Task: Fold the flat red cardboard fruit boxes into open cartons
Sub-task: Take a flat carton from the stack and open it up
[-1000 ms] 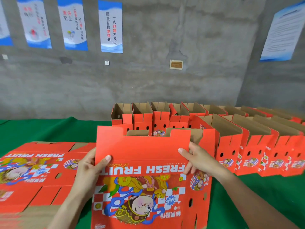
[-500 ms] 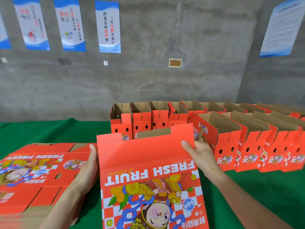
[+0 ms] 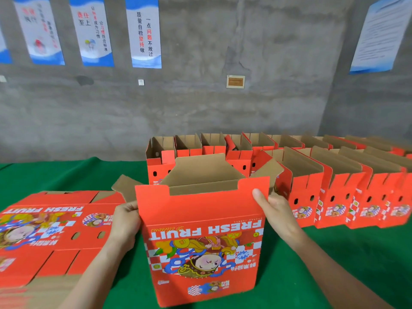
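Note:
A red "FRESH FRUIT" carton (image 3: 202,224) stands in front of me, printed upside down, its sides spread into a box with brown flaps raised at the top. My left hand (image 3: 124,226) grips its left edge. My right hand (image 3: 276,212) grips its upper right corner, thumb on the front panel. A stack of flat red boxes (image 3: 51,228) lies to the left on the green table (image 3: 334,259).
Two rows of folded open cartons (image 3: 334,192) run from the middle to the far right behind the held one. A grey concrete wall (image 3: 200,103) with posters (image 3: 143,32) stands behind the table. Bare green cloth shows at the front right and back left.
The carton went from a flat panel to an opened box shape, its side walls pushed apart. My hands moved from its front face to its left and right edges.

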### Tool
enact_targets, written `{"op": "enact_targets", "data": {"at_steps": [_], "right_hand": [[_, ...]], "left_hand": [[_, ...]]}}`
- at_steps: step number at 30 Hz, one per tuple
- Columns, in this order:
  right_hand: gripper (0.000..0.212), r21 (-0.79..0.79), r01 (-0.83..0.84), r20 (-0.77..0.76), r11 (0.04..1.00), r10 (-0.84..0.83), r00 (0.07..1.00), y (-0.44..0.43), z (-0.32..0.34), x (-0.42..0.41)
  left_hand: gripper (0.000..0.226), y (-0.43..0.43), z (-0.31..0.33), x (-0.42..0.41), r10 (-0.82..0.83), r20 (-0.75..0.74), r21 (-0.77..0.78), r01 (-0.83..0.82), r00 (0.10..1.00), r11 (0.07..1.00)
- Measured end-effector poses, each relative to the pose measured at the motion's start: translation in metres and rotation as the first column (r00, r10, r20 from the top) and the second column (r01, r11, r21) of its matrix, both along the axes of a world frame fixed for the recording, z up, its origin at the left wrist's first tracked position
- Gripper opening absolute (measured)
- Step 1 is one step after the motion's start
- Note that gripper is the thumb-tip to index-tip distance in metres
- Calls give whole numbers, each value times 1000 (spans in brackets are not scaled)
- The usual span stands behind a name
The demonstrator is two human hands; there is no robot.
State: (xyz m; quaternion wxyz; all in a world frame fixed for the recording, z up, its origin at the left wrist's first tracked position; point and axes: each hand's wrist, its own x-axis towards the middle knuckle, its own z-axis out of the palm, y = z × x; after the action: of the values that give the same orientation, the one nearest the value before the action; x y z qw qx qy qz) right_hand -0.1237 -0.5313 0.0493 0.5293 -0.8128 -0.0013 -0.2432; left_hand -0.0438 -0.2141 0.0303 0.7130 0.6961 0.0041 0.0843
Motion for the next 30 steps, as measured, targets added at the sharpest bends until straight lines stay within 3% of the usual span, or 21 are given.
{"op": "enact_targets", "data": {"at_steps": [2, 7, 10, 12, 16, 19, 24, 27, 29, 30], "right_hand": [[46, 60, 8, -37, 998, -6, 999, 2, -5, -1], [46, 347, 149, -171, 926, -94, 981, -5, -20, 7], [41, 379, 191, -214, 906, -115, 970, -10, -17, 11], [25, 355, 163, -222, 920, -86, 971, -10, -14, 13], [23, 259, 119, -180, 959, -73, 981, -2, -8, 17], [23, 152, 136, -173, 979, -109, 979, 0, -7, 21], [12, -14, 186, -185, 982, -185, 965, -6, -14, 22], [70, -231, 199, -247, 952, -255, 935, -10, -13, 18], [86, -429, 212, -258, 878, -344, 903, -11, -7, 15], [87, -571, 232, -227, 788, -423, 877, -12, -4, 14]], "left_hand": [[35, -8, -4, 6, 67, -28, -126, -70, 997, 989], [44, -36, -14, 6, 222, -56, -244, -228, 974, 943], [46, -46, -16, 3, 311, -31, -244, -309, 950, 919], [46, -45, -18, 2, 340, -24, -217, -337, 940, 916], [62, -38, -22, 0, 206, -13, -241, -203, 978, 949], [79, -35, -19, -2, 203, 57, 38, -206, 977, 978], [83, -37, -8, -2, 204, 169, 351, -252, 964, 902], [80, -39, -3, -5, 194, 234, 437, -282, 952, 854], [76, -39, -2, -6, 163, 255, 478, -271, 953, 835], [75, -38, -2, -6, 149, 259, 496, -264, 954, 827]]}}
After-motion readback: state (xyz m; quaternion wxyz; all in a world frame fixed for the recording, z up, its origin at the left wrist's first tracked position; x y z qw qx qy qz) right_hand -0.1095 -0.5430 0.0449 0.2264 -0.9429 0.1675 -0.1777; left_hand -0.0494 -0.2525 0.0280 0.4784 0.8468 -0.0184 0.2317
